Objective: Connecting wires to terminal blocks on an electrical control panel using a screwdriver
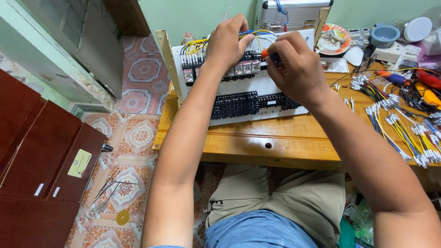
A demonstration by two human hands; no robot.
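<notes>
A white perforated panel (257, 87) leans on the wooden table (257, 142), carrying rows of black terminal blocks (243, 104) and relays wired in yellow and blue. My left hand (226, 42) rests on the upper row, fingers pinching wires at the top. My right hand (294, 69) grips a screwdriver whose orange handle tip (265, 53) shows, pointed at the upper row of components.
Several loose cut wires with white ferrules (404, 133) lie on the table's right side. Tools with red and orange handles (425, 85), a patterned plate (334, 39), a grey bowl (384, 34) and a metal case (289, 14) sit behind. A dark red cabinet (41, 170) stands left on the tiled floor.
</notes>
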